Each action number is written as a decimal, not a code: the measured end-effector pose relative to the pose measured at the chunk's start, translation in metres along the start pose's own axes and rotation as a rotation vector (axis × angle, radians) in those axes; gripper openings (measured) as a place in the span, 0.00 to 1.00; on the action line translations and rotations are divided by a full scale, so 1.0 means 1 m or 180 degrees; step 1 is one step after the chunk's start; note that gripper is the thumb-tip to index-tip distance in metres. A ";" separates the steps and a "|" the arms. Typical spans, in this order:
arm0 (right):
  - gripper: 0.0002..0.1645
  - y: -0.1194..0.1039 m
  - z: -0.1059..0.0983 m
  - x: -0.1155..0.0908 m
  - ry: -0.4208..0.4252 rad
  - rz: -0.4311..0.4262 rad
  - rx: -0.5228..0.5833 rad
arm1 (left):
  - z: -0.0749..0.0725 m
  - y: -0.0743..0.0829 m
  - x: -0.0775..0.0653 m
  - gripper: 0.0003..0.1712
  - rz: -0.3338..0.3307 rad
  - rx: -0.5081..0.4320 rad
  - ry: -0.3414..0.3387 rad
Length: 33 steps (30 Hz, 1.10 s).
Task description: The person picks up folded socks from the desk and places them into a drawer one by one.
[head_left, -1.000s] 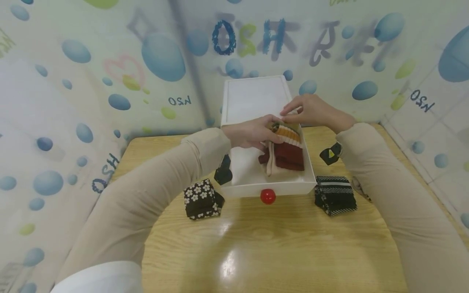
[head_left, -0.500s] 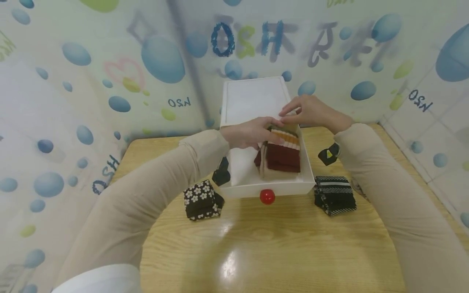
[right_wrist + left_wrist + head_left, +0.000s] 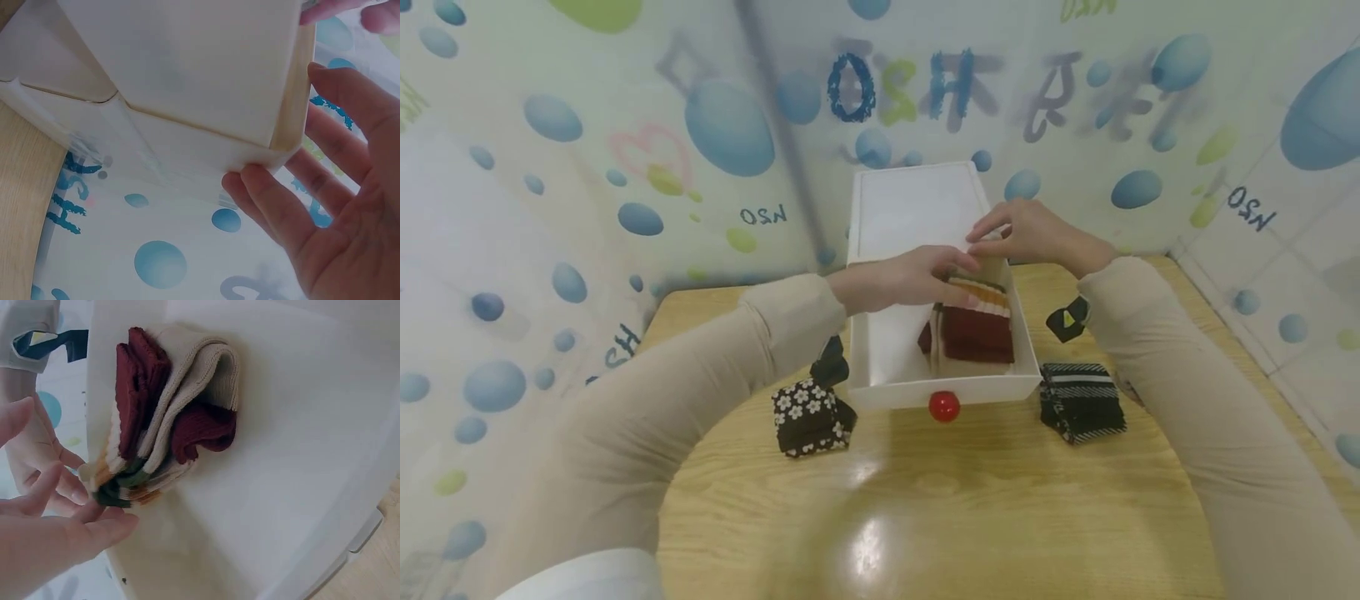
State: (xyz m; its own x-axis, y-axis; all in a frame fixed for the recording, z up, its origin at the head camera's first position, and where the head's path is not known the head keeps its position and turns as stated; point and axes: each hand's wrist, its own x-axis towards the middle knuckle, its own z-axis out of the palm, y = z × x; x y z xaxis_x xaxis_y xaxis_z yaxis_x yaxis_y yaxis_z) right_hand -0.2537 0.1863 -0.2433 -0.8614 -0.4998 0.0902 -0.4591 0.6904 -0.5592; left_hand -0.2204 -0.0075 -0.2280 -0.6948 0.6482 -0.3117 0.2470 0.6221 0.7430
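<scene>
In the head view, a folded pair of knit socks (image 3: pixel 977 332), dark red and cream with an orange and green end, lies inside the white drawer (image 3: pixel 895 354). My left hand (image 3: pixel 895 279) reaches over the drawer with fingers extended; in the left wrist view its fingertips (image 3: pixel 115 525) are at the green end of the socks. Whether they press on the knit is unclear. My right hand (image 3: pixel 1037 233) is at the front corner of the white drawer box (image 3: pixel 917 208). The right wrist view has its fingers (image 3: pixel 275 200) loosely bent against the box edge.
Folded black socks with white flowers (image 3: pixel 811 418) lie left of the drawer. Black striped socks (image 3: pixel 1081 402) lie to its right. A red ball knob (image 3: pixel 944 407) sticks out of the drawer front, above the wooden table (image 3: pixel 925 517). A patterned wall (image 3: pixel 700 208) stands close behind.
My left hand has eased left, away from the socks. The socks have shifted slightly left and lie flatter in the drawer. My right hand has stayed by the box corner.
</scene>
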 end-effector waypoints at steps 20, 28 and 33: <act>0.18 -0.001 0.002 0.000 0.0035 0.0058 -0.0036 | -0.016 0.021 -0.055 0.21 0.1263 -0.0572 0.0771; 0.19 0.001 0.001 -0.001 0.0026 0.0114 -0.0026 | -0.005 0.023 -0.071 0.17 0.1603 -0.0821 0.0772; 0.19 0.002 0.002 0.000 0.0032 0.0158 0.0031 | 0.001 0.021 -0.087 0.16 0.1861 -0.0954 0.0778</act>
State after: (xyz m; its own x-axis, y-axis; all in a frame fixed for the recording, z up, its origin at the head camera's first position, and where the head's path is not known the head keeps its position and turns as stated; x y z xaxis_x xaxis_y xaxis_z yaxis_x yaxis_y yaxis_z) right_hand -0.2543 0.1865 -0.2463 -0.8852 -0.4598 0.0705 -0.4138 0.7090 -0.5710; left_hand -0.1541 -0.0508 -0.1855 -0.6454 0.7003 0.3049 0.4540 0.0308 0.8905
